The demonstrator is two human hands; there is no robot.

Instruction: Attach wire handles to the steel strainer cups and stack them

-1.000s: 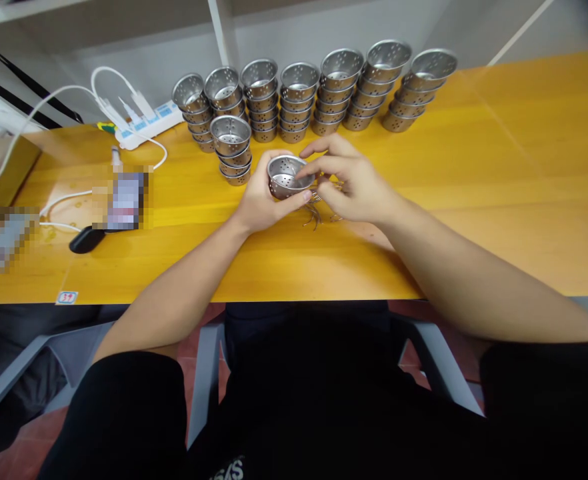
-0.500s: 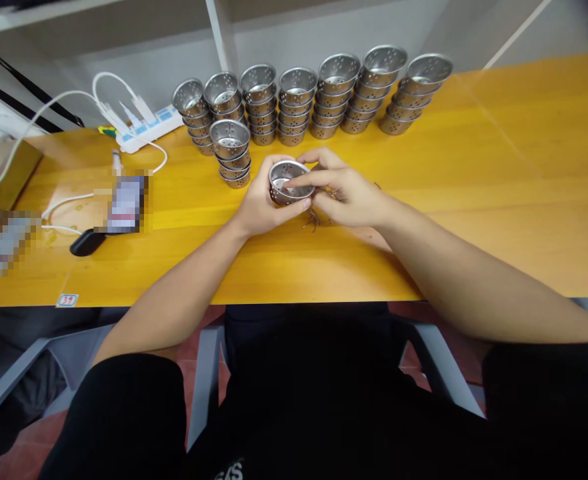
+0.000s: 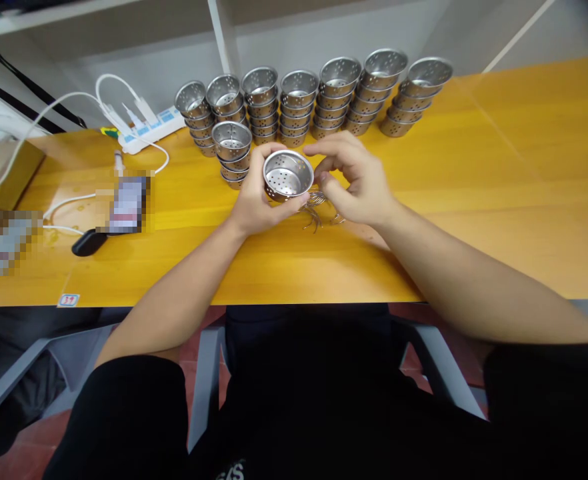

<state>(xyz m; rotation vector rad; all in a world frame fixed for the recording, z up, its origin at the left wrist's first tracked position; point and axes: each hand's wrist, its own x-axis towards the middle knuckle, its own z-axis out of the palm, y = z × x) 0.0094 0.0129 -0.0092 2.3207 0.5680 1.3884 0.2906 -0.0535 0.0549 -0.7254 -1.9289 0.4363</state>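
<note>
My left hand (image 3: 255, 200) is wrapped round a perforated metal strainer cup (image 3: 288, 175), thumb along its near side. The cup is tilted so that its holed bottom shows. Just right of the rim is my right hand (image 3: 357, 179), its fingers curved and parted from the thumb; nothing shows between them. Below the cup and partly behind the right hand lie several thin bent wires (image 3: 314, 217) on the table. Close behind my left hand stands a short stack of similar cups (image 3: 232, 141), its lower part partly covered.
A row of nested strainer-cup stacks (image 3: 299, 107) lines the back of the yellow table (image 3: 499, 200). To the left are a white power strip (image 3: 154, 129) with cables, a phone (image 3: 128, 203), a black oval object (image 3: 89, 243) and a box (image 3: 11, 175).
The right index finger has come out of the cup, and the right hand has drawn back slightly to the right. The cup now tips more towards me in my left hand.
</note>
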